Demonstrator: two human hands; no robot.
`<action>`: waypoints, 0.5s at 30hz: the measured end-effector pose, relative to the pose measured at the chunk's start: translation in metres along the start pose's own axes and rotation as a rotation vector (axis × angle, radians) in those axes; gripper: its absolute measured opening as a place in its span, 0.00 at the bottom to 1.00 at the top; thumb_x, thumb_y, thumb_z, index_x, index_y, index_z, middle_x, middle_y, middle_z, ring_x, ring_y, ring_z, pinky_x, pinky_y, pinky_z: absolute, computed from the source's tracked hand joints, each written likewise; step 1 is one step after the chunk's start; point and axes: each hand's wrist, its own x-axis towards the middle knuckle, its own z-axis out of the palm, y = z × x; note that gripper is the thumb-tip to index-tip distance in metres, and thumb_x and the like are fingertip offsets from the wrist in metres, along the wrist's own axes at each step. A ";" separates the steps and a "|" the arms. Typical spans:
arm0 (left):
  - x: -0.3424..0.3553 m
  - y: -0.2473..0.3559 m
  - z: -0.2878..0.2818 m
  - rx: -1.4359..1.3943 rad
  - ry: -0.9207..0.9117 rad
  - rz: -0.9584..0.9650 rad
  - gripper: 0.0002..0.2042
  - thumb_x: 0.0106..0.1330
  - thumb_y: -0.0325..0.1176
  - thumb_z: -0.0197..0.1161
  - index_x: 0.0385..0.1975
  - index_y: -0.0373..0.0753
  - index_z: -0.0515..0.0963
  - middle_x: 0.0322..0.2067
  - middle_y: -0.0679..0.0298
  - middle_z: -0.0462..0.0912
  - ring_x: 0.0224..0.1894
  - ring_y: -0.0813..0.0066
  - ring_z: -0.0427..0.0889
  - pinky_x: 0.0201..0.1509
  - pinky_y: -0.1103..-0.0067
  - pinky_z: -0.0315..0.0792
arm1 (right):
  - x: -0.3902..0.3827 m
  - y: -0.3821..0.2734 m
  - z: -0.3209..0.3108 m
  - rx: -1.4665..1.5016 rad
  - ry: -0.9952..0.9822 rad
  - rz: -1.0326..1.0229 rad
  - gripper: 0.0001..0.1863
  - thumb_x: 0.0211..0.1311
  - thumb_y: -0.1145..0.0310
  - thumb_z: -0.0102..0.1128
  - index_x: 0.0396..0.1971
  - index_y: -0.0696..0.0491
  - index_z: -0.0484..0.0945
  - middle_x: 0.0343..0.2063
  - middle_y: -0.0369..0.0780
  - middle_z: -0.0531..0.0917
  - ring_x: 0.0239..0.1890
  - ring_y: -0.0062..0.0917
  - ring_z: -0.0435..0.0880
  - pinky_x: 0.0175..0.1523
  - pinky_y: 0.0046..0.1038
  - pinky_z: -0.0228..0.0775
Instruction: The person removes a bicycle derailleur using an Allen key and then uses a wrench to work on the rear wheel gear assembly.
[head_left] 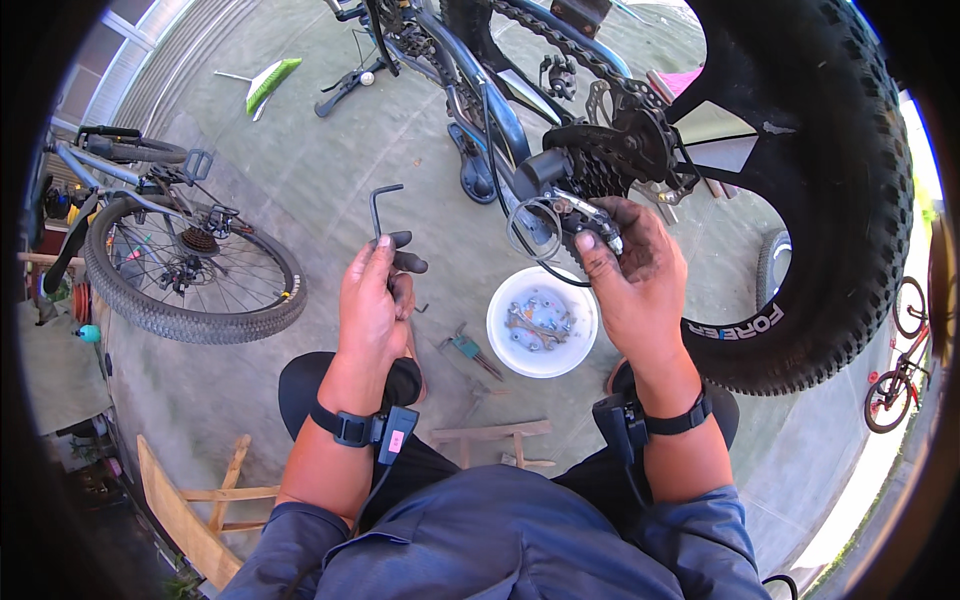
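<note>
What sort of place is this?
Probably a makeshift bicycle repair area: the left hand holds a hex key, a white tub holds what look like wrenches, and a bicycle shows at the left.

Bent hex key [375,212], silver-black derailleur [584,212]: both held.

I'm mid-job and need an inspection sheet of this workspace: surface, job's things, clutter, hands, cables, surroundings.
Surface: dull grey-green floor, items scattered on it.
Job's things: L-shaped grey metal hex key; black-and-silver metal derailleur; black wheel with fat knobbly tyre.
Clutter: round white plastic bowl holding metal pieces; teal-holder key set; green-bristled broom.
Hands: left hand holds the hex key; right hand pinches the derailleur; both grimy.
Cables: thin grey loop beside the derailleur.
Surroundings: grey-framed bicycle left; red-framed bicycle far right; pale wooden frame lower left.
</note>
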 end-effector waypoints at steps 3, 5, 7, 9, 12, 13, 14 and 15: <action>0.002 -0.002 0.003 0.014 0.000 -0.002 0.12 0.71 0.38 0.48 0.41 0.36 0.74 0.24 0.61 0.79 0.10 0.86 0.56 0.14 0.86 0.51 | 0.001 0.002 0.004 0.031 0.024 -0.038 0.14 0.53 0.76 0.65 0.39 0.62 0.74 0.31 0.38 0.78 0.30 0.16 0.75 0.36 0.19 0.70; 0.003 -0.003 0.006 0.025 0.004 -0.005 0.13 0.72 0.38 0.47 0.41 0.36 0.74 0.24 0.62 0.79 0.10 0.86 0.56 0.13 0.86 0.51 | 0.002 0.003 0.002 0.003 0.017 -0.053 0.15 0.52 0.75 0.65 0.39 0.62 0.74 0.31 0.38 0.78 0.30 0.18 0.75 0.37 0.20 0.70; 0.003 -0.003 0.010 0.034 0.013 -0.012 0.13 0.72 0.38 0.47 0.41 0.36 0.74 0.24 0.62 0.79 0.10 0.86 0.56 0.14 0.86 0.51 | 0.002 0.002 0.002 -0.022 0.010 -0.057 0.15 0.52 0.75 0.65 0.39 0.62 0.74 0.30 0.39 0.78 0.30 0.19 0.76 0.37 0.21 0.71; 0.004 -0.005 0.009 0.031 -0.009 -0.007 0.13 0.72 0.38 0.47 0.42 0.36 0.74 0.25 0.62 0.79 0.10 0.86 0.56 0.14 0.86 0.51 | 0.002 0.000 0.001 -0.049 0.000 -0.052 0.16 0.51 0.75 0.66 0.40 0.62 0.74 0.30 0.39 0.77 0.29 0.19 0.76 0.38 0.21 0.71; 0.004 -0.006 0.009 0.029 -0.020 -0.006 0.13 0.72 0.38 0.47 0.42 0.36 0.74 0.25 0.62 0.79 0.10 0.87 0.57 0.14 0.86 0.51 | 0.001 -0.002 0.002 0.024 -0.012 0.026 0.16 0.52 0.75 0.65 0.41 0.62 0.74 0.32 0.39 0.77 0.32 0.19 0.76 0.39 0.21 0.71; 0.004 -0.005 0.010 0.029 -0.020 -0.007 0.13 0.72 0.38 0.47 0.43 0.36 0.74 0.25 0.62 0.79 0.10 0.87 0.57 0.14 0.86 0.51 | 0.001 -0.002 0.002 0.028 -0.009 0.023 0.16 0.52 0.76 0.65 0.41 0.62 0.74 0.34 0.39 0.77 0.33 0.19 0.76 0.39 0.21 0.71; 0.003 -0.005 0.010 0.029 -0.022 -0.007 0.13 0.72 0.38 0.47 0.43 0.36 0.74 0.25 0.62 0.79 0.10 0.87 0.57 0.14 0.86 0.51 | 0.000 -0.001 0.002 0.026 -0.005 0.018 0.17 0.52 0.76 0.65 0.42 0.62 0.74 0.35 0.40 0.77 0.34 0.19 0.76 0.39 0.21 0.71; 0.002 -0.005 0.010 0.029 -0.024 -0.007 0.13 0.72 0.38 0.47 0.43 0.36 0.74 0.25 0.62 0.79 0.10 0.87 0.56 0.14 0.86 0.51 | -0.001 0.000 0.003 0.024 -0.002 0.014 0.17 0.52 0.76 0.65 0.42 0.62 0.74 0.37 0.40 0.77 0.35 0.19 0.77 0.40 0.21 0.71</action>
